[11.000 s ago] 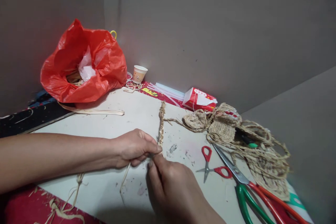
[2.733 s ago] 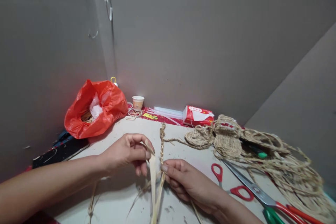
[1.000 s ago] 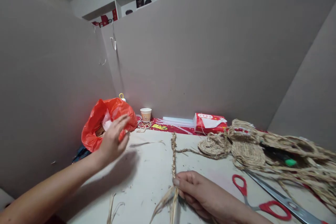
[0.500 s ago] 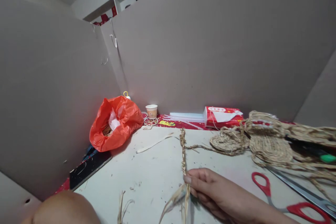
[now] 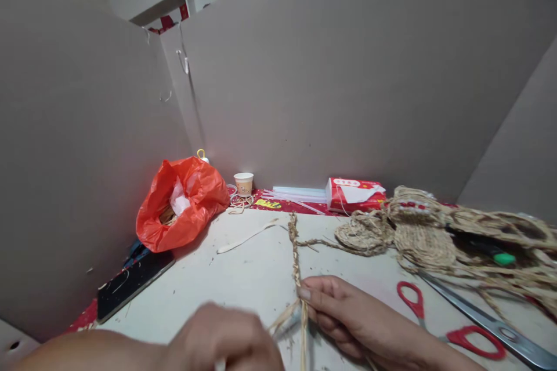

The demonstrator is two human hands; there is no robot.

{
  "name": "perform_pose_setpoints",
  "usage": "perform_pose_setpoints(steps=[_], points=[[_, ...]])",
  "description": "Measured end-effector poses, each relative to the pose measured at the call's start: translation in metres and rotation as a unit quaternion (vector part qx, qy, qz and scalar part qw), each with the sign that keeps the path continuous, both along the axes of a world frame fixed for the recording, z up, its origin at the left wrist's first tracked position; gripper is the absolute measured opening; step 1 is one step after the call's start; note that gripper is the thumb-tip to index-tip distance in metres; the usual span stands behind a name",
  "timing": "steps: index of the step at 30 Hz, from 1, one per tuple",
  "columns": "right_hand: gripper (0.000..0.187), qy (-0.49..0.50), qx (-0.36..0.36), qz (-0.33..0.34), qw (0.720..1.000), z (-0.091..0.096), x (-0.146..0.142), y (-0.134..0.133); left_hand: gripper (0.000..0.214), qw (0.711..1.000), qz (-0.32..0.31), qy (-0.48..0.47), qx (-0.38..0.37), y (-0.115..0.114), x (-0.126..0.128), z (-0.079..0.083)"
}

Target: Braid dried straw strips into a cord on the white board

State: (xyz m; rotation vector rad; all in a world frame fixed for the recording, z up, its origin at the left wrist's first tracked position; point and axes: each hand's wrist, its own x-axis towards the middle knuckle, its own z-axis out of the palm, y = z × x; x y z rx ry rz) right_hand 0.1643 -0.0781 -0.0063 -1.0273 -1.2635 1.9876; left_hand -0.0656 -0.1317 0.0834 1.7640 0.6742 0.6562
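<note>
A thin braid of dry straw (image 5: pixel 295 249) runs away from me over the white tabletop. My right hand (image 5: pixel 333 307) pinches its near end between thumb and forefinger. Loose straw strands (image 5: pixel 303 336) hang toward me below that grip, and one bundle slants left. My left hand (image 5: pixel 235 336), blurred, is at the bottom edge with curled fingers, beside the slanting strands. What it holds, if anything, is hidden. From the braid's far part, a thin cord (image 5: pixel 319 242) leads right to a coiled straw piece (image 5: pixel 363 232).
Red-handled scissors (image 5: pixel 413 301) and larger metal shears (image 5: pixel 470 307) lie at right, before a pile of braided straw (image 5: pixel 426 243). A red plastic bag (image 5: pixel 204 191), paper cup (image 5: pixel 244 184) and tissue pack (image 5: pixel 354 194) stand behind. A black phone-like slab (image 5: pixel 134 287) is at left.
My left hand has come into view from the lower left and now covers where loose fibres lay. The right hand keeps its pinch on the braid. The whole view has shifted slightly.
</note>
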Motion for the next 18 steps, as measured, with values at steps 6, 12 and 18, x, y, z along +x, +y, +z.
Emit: perform_pose_setpoints(steps=[6, 12, 18], points=[[0.040, 0.027, -0.003, 0.009, 1.000, 0.001, 0.001, 0.000, 0.027, 0.981, 0.080, 0.035, -0.172, 0.048, 0.025, -0.041], [0.039, 0.035, -0.026, 0.000, 0.999, 0.001, -0.001, -0.001, 0.007, 0.987, 0.140, 0.071, -0.019, 0.054, 0.036, -0.059], [0.040, 0.042, -0.050, -0.020, 0.998, -0.005, 0.000, -0.003, 0.007, 0.984, 0.155, 0.072, 0.039, 0.059, 0.038, -0.070]])
